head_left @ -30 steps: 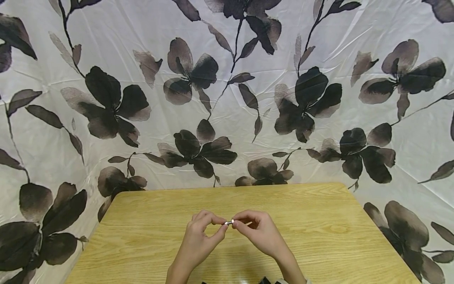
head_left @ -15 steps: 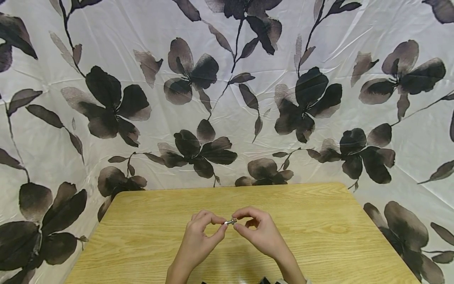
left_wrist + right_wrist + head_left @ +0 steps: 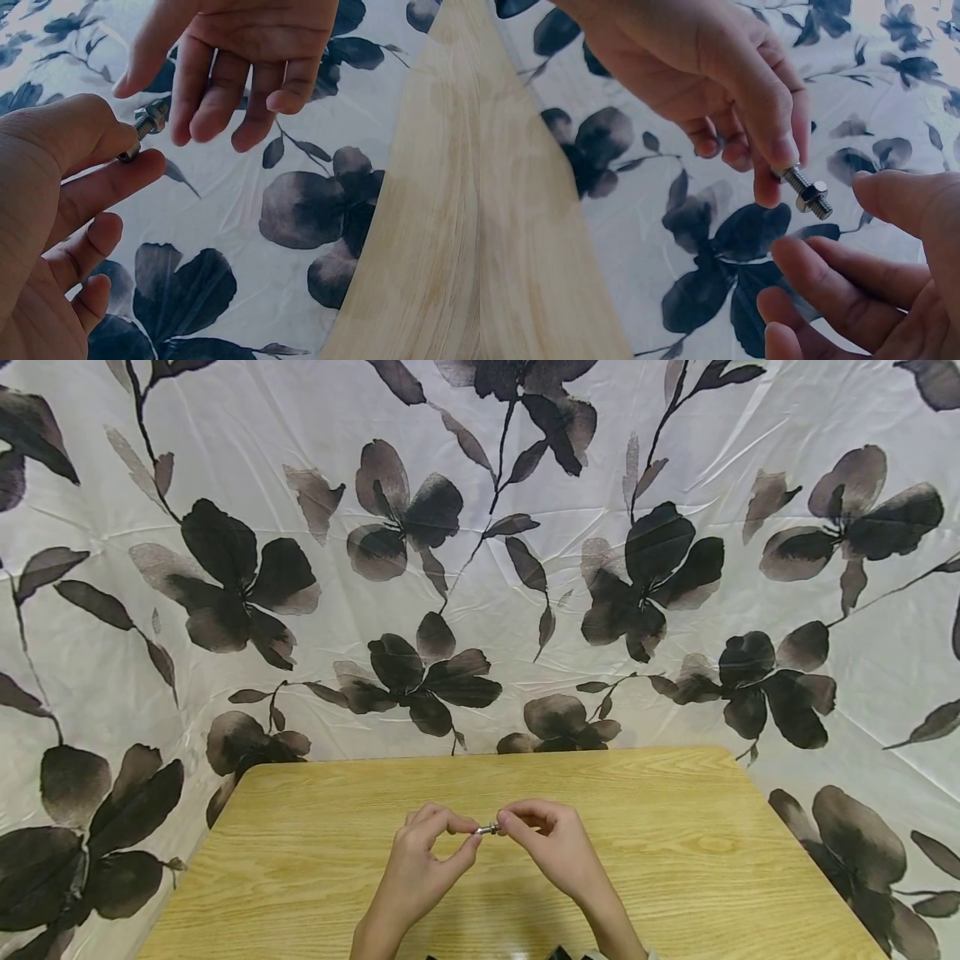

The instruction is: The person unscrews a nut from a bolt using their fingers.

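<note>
A small silver bolt (image 3: 793, 178) is pinched at its head between the thumb and index finger of my left hand (image 3: 422, 860). Its threaded shank points toward my right hand (image 3: 557, 850). A hex nut (image 3: 811, 196) sits on the thread near the free end, and a short stretch of thread shows beyond it. My right thumb and index finger stand apart close around the nut end, with a gap visible in the right wrist view. The other right fingers are loosely bent. Both hands are raised over the table, the bolt between them.
A wood-grain table (image 3: 300, 827) lies beneath the hands. Behind it and at its sides hangs a white cloth (image 3: 540, 635) printed with dark flowers. Dark objects (image 3: 558, 953) show at the bottom edge of the head view.
The right thumb and index finger have come off the nut, baring it, and the thumb has moved up at the bolt's free end. The left hand keeps its pinch in the same place.
</note>
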`<state>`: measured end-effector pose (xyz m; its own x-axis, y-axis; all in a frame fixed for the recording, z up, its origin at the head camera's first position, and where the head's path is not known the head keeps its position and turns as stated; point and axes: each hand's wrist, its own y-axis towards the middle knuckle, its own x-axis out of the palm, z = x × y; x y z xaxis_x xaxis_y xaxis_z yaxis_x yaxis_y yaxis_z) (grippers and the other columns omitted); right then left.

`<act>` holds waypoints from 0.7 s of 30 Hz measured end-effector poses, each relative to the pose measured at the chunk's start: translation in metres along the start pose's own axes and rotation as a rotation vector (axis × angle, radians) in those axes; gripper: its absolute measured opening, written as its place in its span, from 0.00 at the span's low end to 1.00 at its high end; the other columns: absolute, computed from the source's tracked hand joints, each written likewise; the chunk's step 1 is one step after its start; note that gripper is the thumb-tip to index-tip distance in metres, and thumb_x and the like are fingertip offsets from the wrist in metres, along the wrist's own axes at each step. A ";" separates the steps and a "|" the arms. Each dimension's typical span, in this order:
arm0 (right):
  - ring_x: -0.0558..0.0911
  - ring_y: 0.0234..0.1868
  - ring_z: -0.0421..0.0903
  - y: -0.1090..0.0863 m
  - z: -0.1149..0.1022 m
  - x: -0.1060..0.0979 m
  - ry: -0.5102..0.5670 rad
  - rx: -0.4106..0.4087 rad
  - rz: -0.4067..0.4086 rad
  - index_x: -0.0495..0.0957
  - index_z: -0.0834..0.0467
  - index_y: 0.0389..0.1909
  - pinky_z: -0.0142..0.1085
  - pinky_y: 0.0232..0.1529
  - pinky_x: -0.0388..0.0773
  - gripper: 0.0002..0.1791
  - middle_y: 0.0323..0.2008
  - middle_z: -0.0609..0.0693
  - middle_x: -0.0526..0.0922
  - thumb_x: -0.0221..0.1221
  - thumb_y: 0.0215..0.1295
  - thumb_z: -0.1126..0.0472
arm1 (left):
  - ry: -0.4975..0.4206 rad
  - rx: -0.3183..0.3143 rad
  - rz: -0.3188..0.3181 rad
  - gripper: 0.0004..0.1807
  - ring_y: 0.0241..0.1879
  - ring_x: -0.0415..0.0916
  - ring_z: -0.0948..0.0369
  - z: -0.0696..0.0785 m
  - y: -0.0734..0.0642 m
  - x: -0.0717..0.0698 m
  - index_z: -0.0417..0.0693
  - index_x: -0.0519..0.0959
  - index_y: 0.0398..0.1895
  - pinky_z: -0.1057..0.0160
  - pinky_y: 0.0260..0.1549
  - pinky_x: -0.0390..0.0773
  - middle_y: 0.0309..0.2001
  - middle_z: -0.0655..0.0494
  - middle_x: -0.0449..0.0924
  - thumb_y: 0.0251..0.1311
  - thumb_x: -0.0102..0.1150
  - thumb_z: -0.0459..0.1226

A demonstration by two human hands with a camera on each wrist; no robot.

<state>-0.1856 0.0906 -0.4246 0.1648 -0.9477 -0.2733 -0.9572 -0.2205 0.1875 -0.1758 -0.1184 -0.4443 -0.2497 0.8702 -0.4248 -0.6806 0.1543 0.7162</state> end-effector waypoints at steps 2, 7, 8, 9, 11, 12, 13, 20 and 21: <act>0.87 0.42 0.43 0.000 0.000 0.000 -0.013 -0.020 -0.024 0.89 0.55 0.43 0.34 0.42 0.81 0.13 0.37 0.52 0.90 0.63 0.72 0.50 | 0.000 0.002 -0.004 0.15 0.37 0.77 0.67 0.000 0.000 0.000 0.58 0.86 0.34 0.61 0.40 0.72 0.35 0.64 0.85 0.50 0.76 0.27; 0.87 0.40 0.45 0.000 0.001 -0.001 -0.010 -0.063 -0.084 0.89 0.55 0.42 0.34 0.40 0.82 0.12 0.36 0.53 0.90 0.63 0.73 0.52 | 0.008 -0.006 -0.011 0.16 0.37 0.76 0.69 0.001 0.000 0.000 0.61 0.86 0.33 0.62 0.40 0.73 0.35 0.71 0.83 0.51 0.77 0.28; 0.87 0.40 0.45 -0.001 0.001 -0.001 -0.005 -0.066 -0.091 0.89 0.55 0.43 0.34 0.41 0.82 0.11 0.37 0.54 0.90 0.63 0.73 0.52 | 0.009 -0.006 -0.011 0.16 0.37 0.76 0.69 0.001 0.000 0.000 0.61 0.86 0.33 0.62 0.40 0.73 0.35 0.72 0.82 0.51 0.77 0.28; 0.87 0.41 0.45 -0.001 0.001 -0.001 0.000 -0.067 -0.095 0.89 0.55 0.43 0.34 0.42 0.83 0.11 0.39 0.54 0.90 0.64 0.73 0.53 | 0.010 -0.006 -0.012 0.16 0.37 0.76 0.69 0.001 0.000 0.000 0.61 0.86 0.33 0.62 0.40 0.73 0.35 0.72 0.82 0.51 0.77 0.28; 0.87 0.42 0.45 -0.001 0.001 -0.001 0.005 -0.064 -0.098 0.88 0.55 0.44 0.34 0.43 0.83 0.10 0.41 0.54 0.90 0.64 0.72 0.54 | 0.011 -0.004 -0.011 0.16 0.37 0.76 0.68 0.001 0.000 0.000 0.61 0.86 0.33 0.62 0.40 0.73 0.35 0.72 0.82 0.51 0.77 0.28; 0.87 0.43 0.45 -0.001 0.000 -0.001 0.006 -0.062 -0.099 0.88 0.55 0.44 0.34 0.44 0.83 0.10 0.42 0.54 0.89 0.65 0.72 0.54 | 0.012 -0.003 -0.011 0.15 0.37 0.76 0.68 0.001 0.000 0.000 0.60 0.86 0.33 0.62 0.39 0.73 0.35 0.71 0.82 0.51 0.77 0.28; 0.87 0.44 0.45 -0.002 0.000 -0.001 0.005 -0.063 -0.098 0.88 0.55 0.45 0.34 0.44 0.83 0.09 0.43 0.53 0.89 0.65 0.71 0.55 | 0.013 -0.001 -0.011 0.15 0.36 0.76 0.67 0.001 -0.001 0.000 0.60 0.86 0.33 0.62 0.39 0.73 0.34 0.71 0.82 0.51 0.77 0.28; 0.84 0.46 0.42 -0.001 0.002 0.000 0.001 -0.094 -0.094 0.86 0.56 0.44 0.36 0.46 0.82 0.07 0.44 0.52 0.88 0.66 0.69 0.59 | 0.013 -0.007 -0.011 0.16 0.37 0.75 0.68 0.000 -0.001 0.000 0.61 0.86 0.34 0.62 0.38 0.73 0.35 0.71 0.82 0.52 0.76 0.28; 0.84 0.46 0.42 -0.001 0.003 0.000 0.005 -0.105 -0.093 0.86 0.56 0.44 0.36 0.46 0.82 0.06 0.44 0.52 0.88 0.66 0.69 0.60 | 0.012 -0.007 -0.010 0.16 0.37 0.76 0.67 0.000 -0.001 -0.001 0.61 0.86 0.34 0.62 0.38 0.73 0.35 0.72 0.82 0.51 0.76 0.28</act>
<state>-0.1852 0.0917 -0.4274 0.2536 -0.9231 -0.2891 -0.9074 -0.3306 0.2596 -0.1754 -0.1191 -0.4447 -0.2512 0.8629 -0.4384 -0.6879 0.1595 0.7081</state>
